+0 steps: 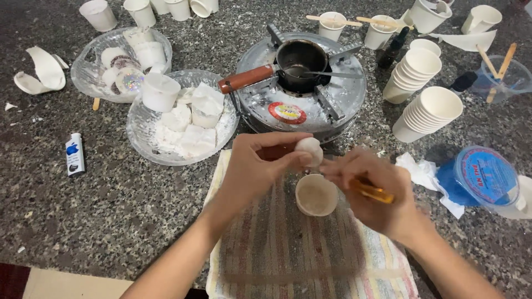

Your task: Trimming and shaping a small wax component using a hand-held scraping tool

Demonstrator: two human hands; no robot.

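Even overhead light, soft shadows, slight glare on stove [332,99], mild edge distortion.

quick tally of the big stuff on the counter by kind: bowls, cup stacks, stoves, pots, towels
clear bowls: 2
cup stacks: 2
stove: 1
pot: 1
striped towel: 1
total: 7

The left hand holds a white lump; the right hand holds an orange tool.
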